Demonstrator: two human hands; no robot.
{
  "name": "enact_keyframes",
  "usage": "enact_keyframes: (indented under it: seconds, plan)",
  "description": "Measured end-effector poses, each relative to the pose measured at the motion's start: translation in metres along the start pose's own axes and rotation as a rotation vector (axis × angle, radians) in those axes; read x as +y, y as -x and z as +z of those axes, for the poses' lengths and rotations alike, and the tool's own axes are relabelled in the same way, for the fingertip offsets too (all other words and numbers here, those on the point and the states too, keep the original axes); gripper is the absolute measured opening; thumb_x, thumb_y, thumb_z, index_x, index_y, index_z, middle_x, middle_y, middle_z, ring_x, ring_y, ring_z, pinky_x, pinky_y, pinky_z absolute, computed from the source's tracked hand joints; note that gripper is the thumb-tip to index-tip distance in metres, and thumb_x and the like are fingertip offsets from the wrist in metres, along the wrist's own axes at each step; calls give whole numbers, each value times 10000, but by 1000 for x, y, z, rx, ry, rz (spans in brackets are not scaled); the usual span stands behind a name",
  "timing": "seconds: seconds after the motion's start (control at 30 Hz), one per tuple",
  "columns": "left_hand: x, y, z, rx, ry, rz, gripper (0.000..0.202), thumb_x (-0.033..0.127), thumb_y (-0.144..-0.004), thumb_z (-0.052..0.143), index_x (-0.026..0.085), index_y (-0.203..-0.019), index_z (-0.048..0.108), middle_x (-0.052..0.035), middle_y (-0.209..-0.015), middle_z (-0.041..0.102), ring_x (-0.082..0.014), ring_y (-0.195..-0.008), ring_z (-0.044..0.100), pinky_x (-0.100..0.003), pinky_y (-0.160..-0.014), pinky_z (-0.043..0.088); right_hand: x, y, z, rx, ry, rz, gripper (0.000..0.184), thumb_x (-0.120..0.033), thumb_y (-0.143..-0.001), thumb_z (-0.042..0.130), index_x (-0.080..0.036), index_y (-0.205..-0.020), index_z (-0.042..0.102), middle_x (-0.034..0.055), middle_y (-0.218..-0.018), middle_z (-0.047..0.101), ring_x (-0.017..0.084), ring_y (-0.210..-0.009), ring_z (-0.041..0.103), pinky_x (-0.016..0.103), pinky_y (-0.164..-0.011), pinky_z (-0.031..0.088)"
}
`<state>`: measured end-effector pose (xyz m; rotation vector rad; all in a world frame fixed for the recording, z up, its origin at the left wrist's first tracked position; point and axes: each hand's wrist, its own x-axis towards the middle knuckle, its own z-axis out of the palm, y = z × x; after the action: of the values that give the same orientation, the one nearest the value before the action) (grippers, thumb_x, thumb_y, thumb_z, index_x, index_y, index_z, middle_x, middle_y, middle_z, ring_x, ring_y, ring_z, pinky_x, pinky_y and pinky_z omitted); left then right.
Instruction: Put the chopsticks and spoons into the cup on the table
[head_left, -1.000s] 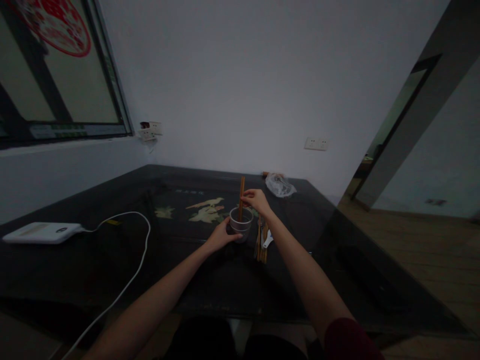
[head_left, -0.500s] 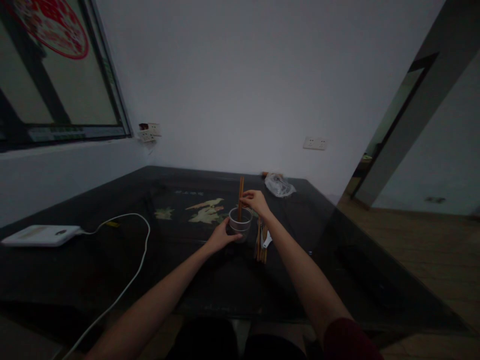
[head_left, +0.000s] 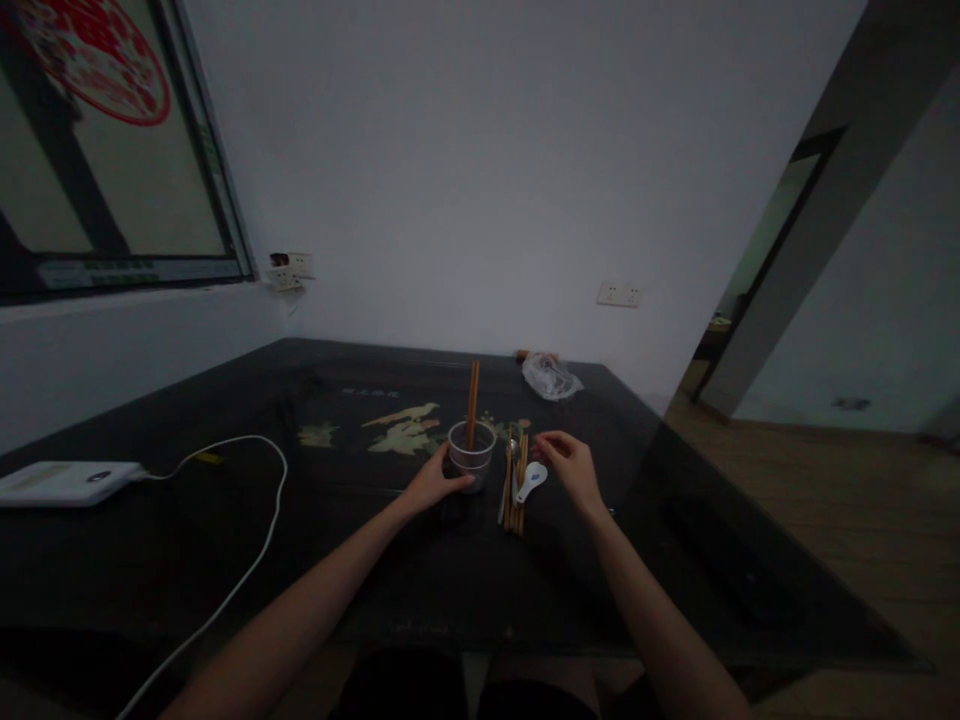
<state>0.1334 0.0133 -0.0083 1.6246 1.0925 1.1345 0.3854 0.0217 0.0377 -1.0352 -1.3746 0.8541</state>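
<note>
My left hand is wrapped round the near left side of a clear cup standing on the dark table. A pair of wooden chopsticks stands nearly upright in it, leaning on nothing I can make out. To the cup's right lie several more chopsticks side by side, with a metal spoon among them. A white soup spoon rests against their right side. Just right of that spoon hovers my right hand, fingers bent but apart, holding nothing visible.
The dark table bears a bird-and-flower picture. A crumpled clear plastic bag lies by the wall. At the left is a white flat device with a white cable. A dark long object lies on the right.
My right hand has let go of the chopsticks, leaving them standing in the cup, and moved right and down beside the white soup spoon. My left hand still holds the cup.
</note>
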Motion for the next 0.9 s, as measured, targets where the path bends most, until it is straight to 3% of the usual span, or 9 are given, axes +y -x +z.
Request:
enact_keyframes:
  seconds: [0.13,0.5,0.67,0.83,0.9]
  plan:
    - [2,2,-1,-18,-35,16,722,321,-662,747,140,-1272,407,-147,-1290,542,-251,-1178,530,-415,-1026,399,15,11,-14,15,64,64,388,-514,-649,666,-136,-739,660,71,-628,680,186,-566,616,273,-516,465]
    - [6,-1,-6,86,35,58,833,339,-627,751,183,-1337,344,-165,-1377,438,-289,-1264,437,-454,-1009,404,28,7,-15,-23,226,69,274,-406,-713,556,-151,-708,654,42,-605,658,159,-534,580,252,-514,441]
    - [17,-4,-20,289,43,158,654,387,-677,707,225,-1239,413,-135,-1283,500,-255,-1215,478,-434,-969,426,34,6,-16,-71,313,94,263,-370,-733,533,-143,-736,666,52,-637,669,161,-552,597,243,-515,433]
    - [38,8,-31,636,-67,450,282,370,-800,583,211,-1008,476,-69,-1063,549,-189,-1021,561,-389,-931,444,35,6,-16,-73,395,77,234,-347,-749,539,-155,-724,670,45,-645,679,161,-582,611,239,-554,433]
    - [48,19,-27,675,-185,528,199,353,-832,531,206,-959,485,-57,-982,552,-184,-961,567,-371,-900,456,36,7,-17,-68,426,60,229,-340,-757,538,-161,-729,677,41,-653,680,164,-599,614,243,-577,433]
